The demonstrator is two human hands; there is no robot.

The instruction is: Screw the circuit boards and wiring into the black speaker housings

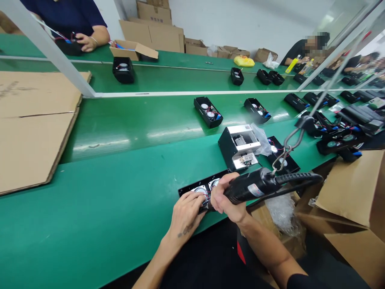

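Observation:
My right hand (227,198) is wrapped round a black electric screwdriver (251,186), which hangs by a metal hook and trails a black cable. Its tip points down and left into a black speaker housing (186,190) with round white speakers inside. My left hand (188,208) rests on the near left part of that housing, fingers curled over its edge; the fingertips are partly hidden. Just behind the screwdriver stands a black and silver metal fixture box (237,146). Another open speaker housing (290,164) lies to its right, beneath the hook.
Open speaker housings (208,112) sit along the green bench, with many piled at right. A flat cardboard sheet (33,132) lies at left. An open carton (345,200) stands low at right. Across a white rail (180,93), a co-worker's hand (87,42) holds a dark part.

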